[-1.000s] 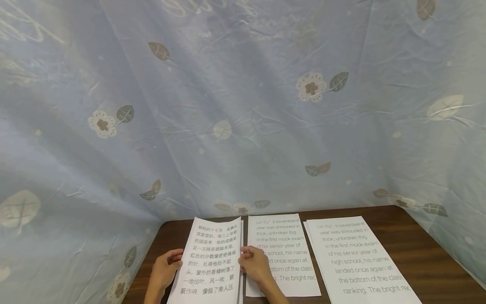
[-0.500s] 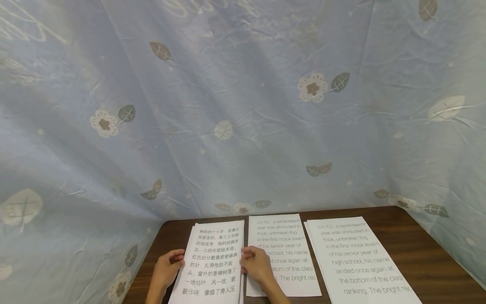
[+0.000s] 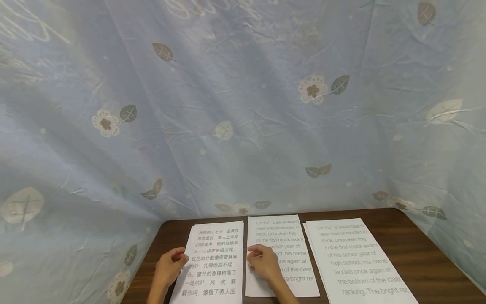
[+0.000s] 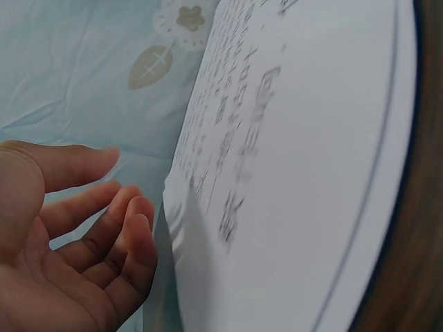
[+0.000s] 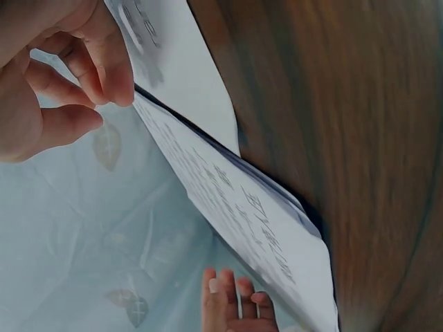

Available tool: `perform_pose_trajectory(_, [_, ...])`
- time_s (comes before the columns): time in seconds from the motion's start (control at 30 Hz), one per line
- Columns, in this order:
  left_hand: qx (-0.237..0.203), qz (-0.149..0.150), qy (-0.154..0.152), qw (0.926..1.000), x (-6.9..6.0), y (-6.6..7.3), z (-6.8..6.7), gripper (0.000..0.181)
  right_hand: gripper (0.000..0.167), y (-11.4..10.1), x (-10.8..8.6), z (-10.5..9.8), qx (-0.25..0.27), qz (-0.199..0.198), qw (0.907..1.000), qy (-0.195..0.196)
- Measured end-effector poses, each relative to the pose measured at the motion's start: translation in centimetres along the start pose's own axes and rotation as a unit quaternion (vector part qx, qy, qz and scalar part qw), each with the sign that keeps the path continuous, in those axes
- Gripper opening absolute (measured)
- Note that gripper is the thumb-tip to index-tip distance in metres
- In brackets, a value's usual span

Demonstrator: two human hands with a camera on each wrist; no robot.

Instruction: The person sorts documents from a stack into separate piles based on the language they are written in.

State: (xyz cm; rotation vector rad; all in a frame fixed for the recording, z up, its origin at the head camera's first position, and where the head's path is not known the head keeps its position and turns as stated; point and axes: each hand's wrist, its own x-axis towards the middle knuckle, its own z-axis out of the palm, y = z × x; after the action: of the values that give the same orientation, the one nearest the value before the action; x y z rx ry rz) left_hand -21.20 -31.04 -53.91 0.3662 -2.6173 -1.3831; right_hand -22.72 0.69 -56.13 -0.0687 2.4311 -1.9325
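Observation:
A stack of white paper sheets printed with Chinese characters (image 3: 212, 278) lies on the left part of the table. At its left edge is my left hand (image 3: 168, 268), fingers loosely bent; in the left wrist view, no sheet lies between thumb (image 4: 83, 164) and fingers. My right hand (image 3: 265, 262) hovers over the left side of a second stack, printed in English (image 3: 281, 226), just right of the first. Its thumb and fingers are bent near each other and hold nothing in the right wrist view. Part of the English text is hidden behind that hand.
Another English-printed stack (image 3: 357, 257) lies farther right, with a lower sheet showing at its left edge. Beneath everything is a dark brown wooden table (image 3: 395, 228). A pale blue cloth (image 3: 258, 126) with leaves and flowers hangs behind and at the sides.
The top Chinese-printed sheets, earlier raised and curved between both hands, now lie flat on the stack. Both hands have let go, and the right hand has moved slightly right, away from the edge.

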Motion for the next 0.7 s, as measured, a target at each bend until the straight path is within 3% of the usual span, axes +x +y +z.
perform_pose_trajectory(0.23, [-0.007, 0.043, -0.013, 0.9990, -0.2, 1.1, 2.1, 0.045, 0.035, 0.4, 0.0, -2.5, -0.018, 0.009, 0.9997, 0.013])
perform_pose_trajectory(0.7, [-0.022, 0.048, -0.030, 0.9981, -0.7, 4.0, 7.2, 0.046, 0.039, 1.2, -0.1, -7.2, -0.047, 0.012, 0.9977, 0.046])
